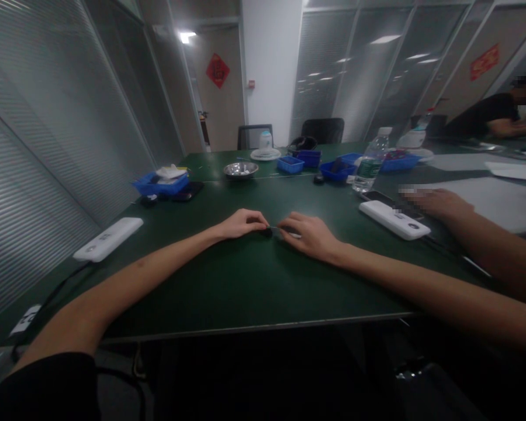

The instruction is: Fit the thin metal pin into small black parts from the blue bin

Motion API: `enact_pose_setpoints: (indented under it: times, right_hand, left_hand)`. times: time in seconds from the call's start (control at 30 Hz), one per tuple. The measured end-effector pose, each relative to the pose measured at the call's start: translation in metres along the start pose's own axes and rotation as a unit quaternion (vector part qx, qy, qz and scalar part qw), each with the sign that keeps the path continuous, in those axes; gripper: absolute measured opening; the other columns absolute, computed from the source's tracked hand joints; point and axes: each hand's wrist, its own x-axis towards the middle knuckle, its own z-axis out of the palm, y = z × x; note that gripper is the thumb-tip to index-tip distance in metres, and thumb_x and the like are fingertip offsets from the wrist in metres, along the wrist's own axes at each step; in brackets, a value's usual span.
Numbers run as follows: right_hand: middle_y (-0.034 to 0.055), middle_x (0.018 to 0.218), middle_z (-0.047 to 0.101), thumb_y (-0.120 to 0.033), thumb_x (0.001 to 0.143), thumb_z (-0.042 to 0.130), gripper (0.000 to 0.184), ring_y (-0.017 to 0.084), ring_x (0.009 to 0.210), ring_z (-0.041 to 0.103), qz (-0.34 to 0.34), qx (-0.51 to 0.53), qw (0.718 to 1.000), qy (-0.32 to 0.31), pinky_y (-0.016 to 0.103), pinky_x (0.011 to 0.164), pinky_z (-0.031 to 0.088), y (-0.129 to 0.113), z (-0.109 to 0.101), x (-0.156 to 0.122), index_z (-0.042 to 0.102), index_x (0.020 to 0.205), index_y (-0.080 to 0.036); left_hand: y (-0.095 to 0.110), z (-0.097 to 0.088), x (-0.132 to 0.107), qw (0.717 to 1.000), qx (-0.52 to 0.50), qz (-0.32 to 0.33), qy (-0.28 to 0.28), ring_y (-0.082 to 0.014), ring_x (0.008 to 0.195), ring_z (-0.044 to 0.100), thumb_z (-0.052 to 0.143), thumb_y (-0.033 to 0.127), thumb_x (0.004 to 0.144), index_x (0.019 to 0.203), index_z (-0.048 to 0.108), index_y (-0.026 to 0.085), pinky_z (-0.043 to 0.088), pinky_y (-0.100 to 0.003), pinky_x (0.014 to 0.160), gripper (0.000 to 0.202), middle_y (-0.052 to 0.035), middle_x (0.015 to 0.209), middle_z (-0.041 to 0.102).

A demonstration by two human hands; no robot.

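Note:
My left hand [244, 224] rests on the green table [228, 280], thumb and fingers closed on a small black round piece [267, 232]. Close beside it, my right hand [311, 235] is closed around a thin silver tool [294, 235]. The tool's narrow tip points left and reaches the black piece. Whether it is tweezers or a slim blade is too small to make out. My right fingers partly cover the tool, and my left fingertips hide some of the black piece.
White power banks [109, 238] lie left and right. Behind stand a metal bowl [241, 170], blue trays [162, 182], and a water bottle [371, 161]. A co-worker's hand [442, 204] rests at right near a phone and white sheets [499, 199]. Another person sits far right.

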Motion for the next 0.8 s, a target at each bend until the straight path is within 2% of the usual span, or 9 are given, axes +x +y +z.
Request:
enact_pose_setpoints:
  times: [0.2,0.4,0.5,0.63,0.7,0.8]
  right_hand:
    - [0.0086,0.108,0.065,-0.038,0.106,0.05,0.031,0.018,0.081,0.061,-0.03,-0.003,1.0,-0.002,0.029,0.069,0.045,0.004,0.007,0.001,0.069,0.124,-0.02]
    - [0.0096,0.109,0.066,-0.037,0.107,0.048,0.033,0.019,0.083,0.062,-0.031,0.011,0.999,0.008,0.031,0.07,0.046,0.007,0.009,0.002,0.067,0.127,-0.02]
    - [0.0102,0.112,0.067,-0.035,0.107,0.048,0.032,0.019,0.087,0.063,-0.011,0.04,0.999,0.022,0.031,0.074,0.048,0.007,0.007,0.003,0.068,0.127,-0.018]
    - [0.0096,0.108,0.069,-0.036,0.106,0.052,0.029,0.019,0.086,0.064,0.036,0.048,0.998,0.03,0.031,0.075,0.048,0.008,0.006,0.005,0.071,0.12,-0.019]
    - [0.0088,0.106,0.071,-0.038,0.104,0.054,0.028,0.02,0.084,0.065,0.069,0.045,0.996,0.031,0.031,0.074,0.047,0.009,0.006,0.005,0.073,0.117,-0.021]
    - [0.0083,0.106,0.072,-0.039,0.103,0.055,0.028,0.02,0.086,0.066,0.11,0.043,0.992,0.039,0.032,0.075,0.047,0.014,0.007,0.007,0.074,0.116,-0.022]
  left_hand:
    - [0.002,0.002,0.001,1.0,0.012,-0.005,0.004,-0.021,0.099,0.069,0.068,0.037,0.097,0.109,0.077,0.016,0.051,-0.034,0.092,0.026,-0.0082,0.107,0.075]
    - [0.005,0.002,-0.001,1.0,0.006,0.005,-0.007,-0.0208,0.101,0.068,0.068,0.038,0.097,0.115,0.075,0.017,0.051,-0.033,0.09,0.028,-0.0084,0.111,0.074]
    - [0.005,0.003,0.0,1.0,-0.002,-0.002,-0.006,-0.0197,0.096,0.068,0.07,0.037,0.096,0.127,0.071,0.017,0.05,-0.032,0.085,0.037,-0.0084,0.111,0.074]
    - [0.005,0.004,0.0,1.0,-0.019,-0.009,0.007,-0.0192,0.091,0.068,0.073,0.035,0.093,0.148,0.054,0.018,0.05,-0.032,0.084,0.061,-0.0074,0.104,0.074]
    - [0.007,0.004,0.0,1.0,-0.008,-0.013,0.01,-0.0196,0.092,0.068,0.073,0.036,0.093,0.145,0.057,0.018,0.05,-0.033,0.083,0.058,-0.0071,0.104,0.074]
    - [0.013,0.004,-0.002,0.998,0.055,-0.007,0.016,-0.0205,0.093,0.066,0.069,0.039,0.095,0.119,0.073,0.018,0.049,-0.033,0.082,0.032,-0.0083,0.107,0.072]
